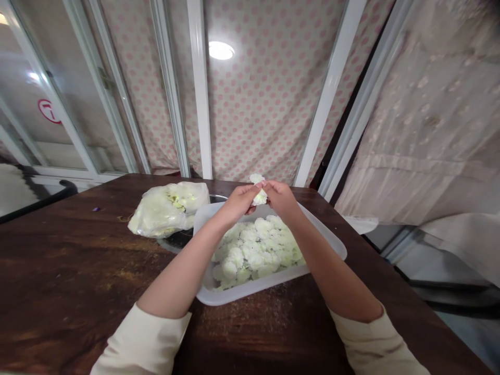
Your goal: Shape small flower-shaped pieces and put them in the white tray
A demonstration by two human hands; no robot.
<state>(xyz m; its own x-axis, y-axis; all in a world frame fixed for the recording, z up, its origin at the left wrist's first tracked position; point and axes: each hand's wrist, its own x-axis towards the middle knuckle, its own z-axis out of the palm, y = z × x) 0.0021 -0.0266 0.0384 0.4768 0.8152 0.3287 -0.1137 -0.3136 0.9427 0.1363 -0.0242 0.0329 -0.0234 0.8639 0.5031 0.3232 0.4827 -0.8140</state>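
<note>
Cauliflower floret (258, 188) sits pinched between both hands, the left hand (237, 204) and right hand (281, 200) closed on it just above the plastic tub (250, 291) of florets (253, 250), forearms angled inward. Twisting too hard could snap it, dropping crumbs past the rim onto the wooden table (78, 260).

There go the bare left forearm (183, 260) and bare right forearm (332, 271), reaching far, the left hand (238, 203) and right hand (281, 200) meeting, fingers curled tight!
</note>
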